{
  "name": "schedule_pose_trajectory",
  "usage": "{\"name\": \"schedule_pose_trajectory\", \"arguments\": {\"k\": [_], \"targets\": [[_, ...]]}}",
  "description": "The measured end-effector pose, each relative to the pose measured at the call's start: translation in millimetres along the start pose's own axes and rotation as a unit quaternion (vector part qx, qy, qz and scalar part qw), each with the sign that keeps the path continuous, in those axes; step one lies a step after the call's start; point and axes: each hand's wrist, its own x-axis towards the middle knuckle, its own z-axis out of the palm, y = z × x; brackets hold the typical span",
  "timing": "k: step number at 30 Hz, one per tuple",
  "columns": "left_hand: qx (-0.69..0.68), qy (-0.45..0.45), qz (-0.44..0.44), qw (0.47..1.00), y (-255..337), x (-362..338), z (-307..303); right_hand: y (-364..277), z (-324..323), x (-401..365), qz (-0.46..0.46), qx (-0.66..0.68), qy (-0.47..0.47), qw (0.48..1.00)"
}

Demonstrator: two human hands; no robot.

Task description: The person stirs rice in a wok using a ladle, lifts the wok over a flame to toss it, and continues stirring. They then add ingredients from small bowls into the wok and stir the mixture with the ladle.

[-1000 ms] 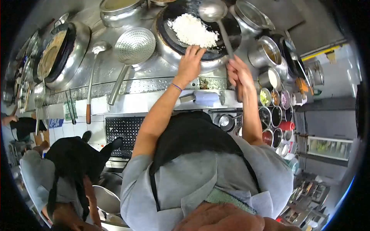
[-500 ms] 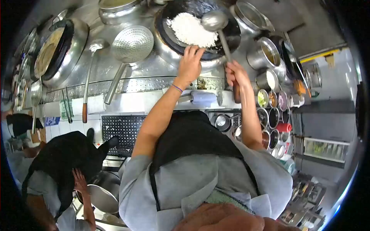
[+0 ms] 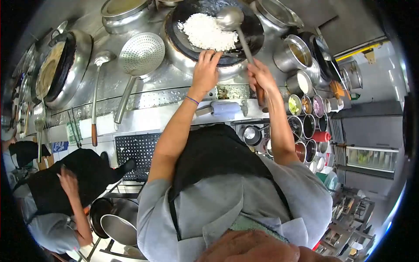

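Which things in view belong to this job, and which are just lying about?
In use: wok; white rice in it; ladle in the right hand; left hand at the wok's near rim.

Lying about, apparently: perforated skimmer; second ladle further left.

"Start with the wok point(image 3: 252, 37): look and place?"

"Black and round, at the top centre of the view, glossy inside toward the far side."

"And the rice point(image 3: 207, 32)?"

"White and loose-grained, spread in one broad heap over the left and middle of the wok, down close to the near rim."

"Now the ladle point(image 3: 245, 46)."

"Rounded metal bowl at the heap's upper right, hard to tell if touching; long metal shaft slanting down and rightward across the near rim; brown wooden grip at the lower end, held and partly covered."
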Motion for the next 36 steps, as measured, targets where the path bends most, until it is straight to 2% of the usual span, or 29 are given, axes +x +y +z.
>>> {"name": "schedule_pose_trajectory", "arguments": {"k": [1,4,5,6,8,11,14,17,20,21,25,28,29,32,33,34,36], "targets": [[-0.012,0.0,0.003,1.0,-0.3,1.2,-1.6,5.2,-9.0,-12.5,-0.012,-0.015,-0.004,1.0],[0.005,0.002,-0.009,1.0,0.6,0.8,2.5,3.5,-23.4,-40.8,0.038,0.058,-0.031,0.997],[-0.021,-0.001,-0.008,1.0,-0.2,-0.2,4.0,8.8,-27.8,-33.4,0.087,0.063,-0.019,0.994],[-0.008,-0.001,-0.009,1.0,0.1,-1.3,6.5,16.9,-31.5,-17.2,0.078,0.049,-0.025,0.995],[0.018,0.008,-0.009,1.0,1.2,0.7,11.2,26.3,-32.8,14.5,0.057,0.011,-0.037,0.998],[0.008,-0.017,0.005,1.0,-3.4,-1.1,6.9,23.8,-6.6,5.9,-0.103,-0.207,0.086,0.969],[-0.014,-0.006,0.005,1.0,-4.4,2.6,0.7,13.2,-20.2,-40.1,-0.062,-0.158,0.091,0.981],[-0.012,0.017,-0.001,1.0,3.5,1.7,1.9,20.9,-32.9,-44.7,0.028,-0.079,0.035,0.996],[0.032,0.031,0.006,0.999,0.3,-0.3,11.3,35.1,-38.2,-3.6,0.002,-0.08,0.006,0.997],[0.017,0.015,0.002,1.0,0.2,0.1,7.5,31.8,-23.5,-5.3,-0.058,-0.192,0.043,0.979],[-0.014,0.005,0.008,1.0,-3.3,1.1,2.0,15.3,-16.5,-49.1,-0.03,-0.065,0.04,0.997],[-0.009,0.027,0.014,0.999,2.2,1.7,2.2,38.6,-54.0,6.1,0.091,-0.025,-0.03,0.995],[0.01,0.033,0.01,0.999,1.4,1.7,6.2,35.5,-42.3,16.1,0.073,0.025,0.007,0.997],[0.004,0.012,0.011,1.0,-9.0,-1.0,8.7,15.3,-7.8,-11.0,-0.056,-0.201,0.053,0.976],[0.005,0.016,0.02,1.0,-8.0,-0.5,4.4,11.4,-13.2,-25.5,-0.05,-0.213,0.044,0.975],[-0.002,0.007,0.011,1.0,-8.4,-0.6,3.5,5.2,-19.1,-46.4,-0.029,-0.135,-0.015,0.99],[-0.007,0.006,-0.002,1.0,-4.7,-0.3,2.0,-2.4,-25.1,-75.1,0.043,-0.031,-0.063,0.997]]}}
